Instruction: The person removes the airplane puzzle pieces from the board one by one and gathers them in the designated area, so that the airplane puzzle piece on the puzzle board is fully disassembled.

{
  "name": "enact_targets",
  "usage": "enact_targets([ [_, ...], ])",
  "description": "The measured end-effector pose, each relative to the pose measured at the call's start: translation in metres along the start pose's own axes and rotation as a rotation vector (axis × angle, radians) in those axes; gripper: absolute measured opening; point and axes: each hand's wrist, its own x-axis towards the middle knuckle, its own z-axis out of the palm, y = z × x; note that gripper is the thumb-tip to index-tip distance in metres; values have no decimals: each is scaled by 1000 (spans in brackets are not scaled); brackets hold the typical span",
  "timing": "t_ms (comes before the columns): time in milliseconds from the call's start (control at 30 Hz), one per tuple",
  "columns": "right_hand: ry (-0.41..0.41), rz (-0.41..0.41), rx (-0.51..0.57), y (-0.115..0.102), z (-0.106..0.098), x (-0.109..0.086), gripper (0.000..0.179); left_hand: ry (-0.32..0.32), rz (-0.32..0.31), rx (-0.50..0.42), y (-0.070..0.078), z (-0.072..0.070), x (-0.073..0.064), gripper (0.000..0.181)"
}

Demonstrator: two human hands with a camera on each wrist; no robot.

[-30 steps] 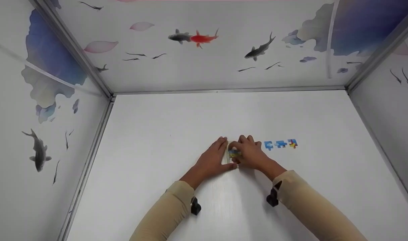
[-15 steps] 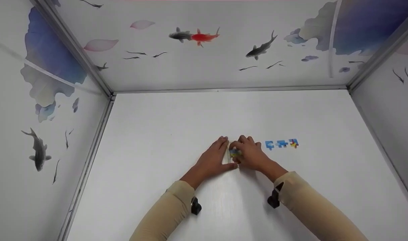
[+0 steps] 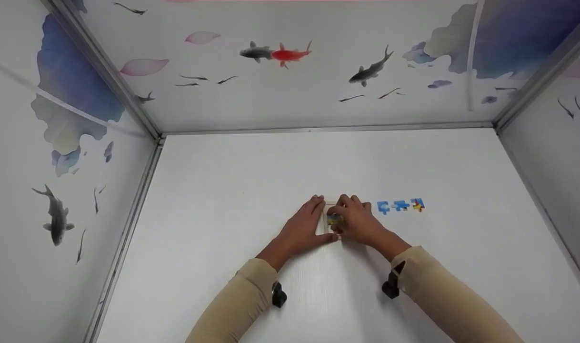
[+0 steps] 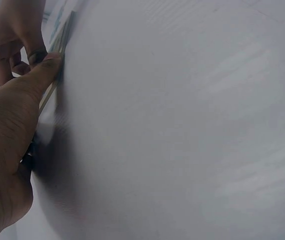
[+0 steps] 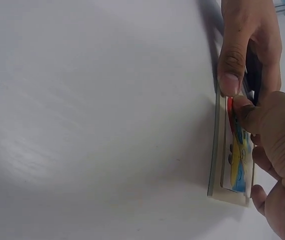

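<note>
No text, label, brand, number or sign can be read in the head view or in either wrist view.

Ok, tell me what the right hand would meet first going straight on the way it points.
Moving on leftward, the right hand would probably meet the left hand first; height is unclear, so the rim of the puzzle frame might come sooner.
</note>
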Motion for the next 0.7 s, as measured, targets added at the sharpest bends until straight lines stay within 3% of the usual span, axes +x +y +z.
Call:
enact_targets([
  [300,85,-1,36,11,-3,-9,30,8,-7,-2,2,0,0,105],
  [700,154,48,80,42,-20,-42,22,2,-23,-3,1,3,0,107],
])
